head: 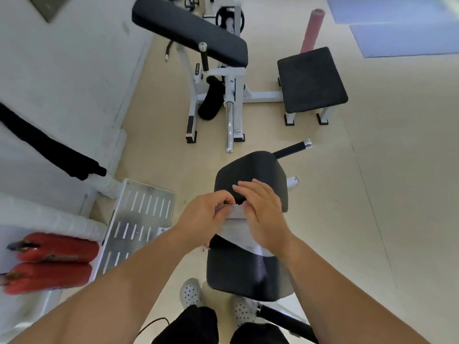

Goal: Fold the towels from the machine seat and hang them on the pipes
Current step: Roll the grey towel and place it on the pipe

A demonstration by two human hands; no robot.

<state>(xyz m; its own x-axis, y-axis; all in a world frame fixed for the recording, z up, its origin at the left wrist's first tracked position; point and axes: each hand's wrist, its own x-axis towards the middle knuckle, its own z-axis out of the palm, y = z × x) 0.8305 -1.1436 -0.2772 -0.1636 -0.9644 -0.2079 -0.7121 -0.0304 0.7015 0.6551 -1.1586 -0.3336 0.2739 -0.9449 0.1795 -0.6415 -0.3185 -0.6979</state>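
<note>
The person stood at the near edge of the machine seat (238,276), with both hands over its far edge. The towel (238,234), a light one, was between the hands; its lower part lay on the far edge of the seat, and its upper part was lifted and bunched. The left hand (206,216) had its fingers curled and pinched the top edge of the towel. The right hand (262,211) lay over the towel with fingers almost straight. Its thumb was hidden, so I cannot tell if it really held the cloth or only pressed on it.

I judge that the step in hand was the folding, and that it was at an early point, because the cloth did not look flat yet. To do it well, each hand should take one corner and pull the edge tight, so the bunch opens. Then the corners should meet exactly before the fold is pressed flat on the seat. A loose fold would probably slip when hung.

The white pipes (62,220) ran well apart to the left, beside a slotted metal plate (139,219). A black cloth (49,150) was draped there already, and two red fire extinguishers (57,247) lay below.
</note>
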